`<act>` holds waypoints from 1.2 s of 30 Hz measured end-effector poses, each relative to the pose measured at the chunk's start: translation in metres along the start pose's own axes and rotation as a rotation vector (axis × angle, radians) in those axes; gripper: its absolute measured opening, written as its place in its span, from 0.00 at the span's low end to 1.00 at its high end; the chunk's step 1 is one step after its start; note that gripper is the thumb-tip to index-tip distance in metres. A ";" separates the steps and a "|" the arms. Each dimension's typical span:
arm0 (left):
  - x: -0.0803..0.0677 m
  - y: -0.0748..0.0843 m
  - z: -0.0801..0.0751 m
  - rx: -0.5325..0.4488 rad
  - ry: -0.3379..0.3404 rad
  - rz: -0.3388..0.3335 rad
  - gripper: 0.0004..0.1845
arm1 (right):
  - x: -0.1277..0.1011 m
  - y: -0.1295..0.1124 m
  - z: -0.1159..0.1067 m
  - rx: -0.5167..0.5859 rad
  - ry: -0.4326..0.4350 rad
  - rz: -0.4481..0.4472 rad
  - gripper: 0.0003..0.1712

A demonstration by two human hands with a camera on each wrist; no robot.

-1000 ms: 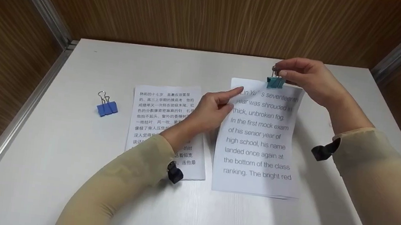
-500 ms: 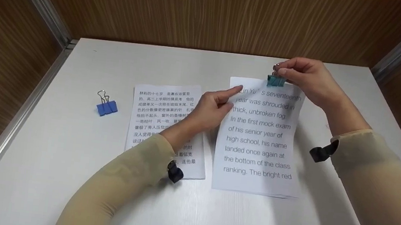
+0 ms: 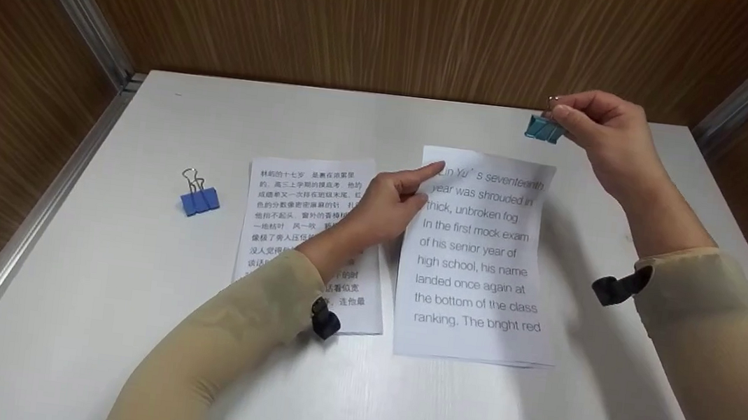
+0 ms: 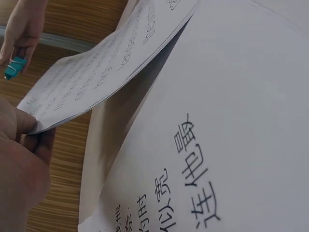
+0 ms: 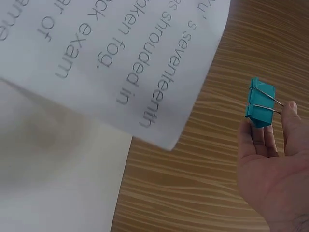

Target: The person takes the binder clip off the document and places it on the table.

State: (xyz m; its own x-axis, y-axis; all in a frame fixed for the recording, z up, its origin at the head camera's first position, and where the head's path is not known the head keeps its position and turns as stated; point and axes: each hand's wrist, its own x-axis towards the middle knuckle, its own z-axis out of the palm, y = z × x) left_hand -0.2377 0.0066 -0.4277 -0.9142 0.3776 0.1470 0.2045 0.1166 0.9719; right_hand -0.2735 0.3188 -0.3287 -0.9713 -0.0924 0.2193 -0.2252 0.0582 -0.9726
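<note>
Pages of white paper printed in English [image 3: 478, 264] lie in a loose stack on the white table [image 3: 90, 290], and now nothing clips them together. We think they could slide apart or fan out, because only our left hand [image 3: 385, 204] keeps them in place. It pinches the top left corner between thumb and fingers, and the left wrist view shows that corner [image 4: 36, 126] lifted off the table. If we let go or tug, the sheets could shift over the white sheet with Chinese writing [image 3: 305, 230] just beside them.

Our right hand [image 3: 597, 133] pinches the wire handles of the small teal metal binder clip [image 3: 542, 128] and holds it up in the air, past the top right of the stack. The clip [image 5: 260, 102] hangs from our fingertips only, so we think it could slip and drop.

Half a second ago the teal clip sat on the top edge of the English pages. Now it is off them and has gone up and to the right. The stack lies flatter too. The blue binder clip [image 3: 200, 199] far to the left has not moved.
</note>
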 end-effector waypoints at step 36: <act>0.007 -0.031 -0.014 -0.021 -0.009 -0.220 0.32 | -0.071 0.092 -0.085 -0.440 0.007 0.353 0.27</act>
State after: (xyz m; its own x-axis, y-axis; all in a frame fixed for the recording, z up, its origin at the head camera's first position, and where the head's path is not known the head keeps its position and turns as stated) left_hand -0.2551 -0.0069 -0.4539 -0.9329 0.3531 -0.0701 -0.0065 0.1781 0.9840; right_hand -0.2316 0.4149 -0.4275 -0.9936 0.0141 -0.1121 0.1044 0.4933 -0.8636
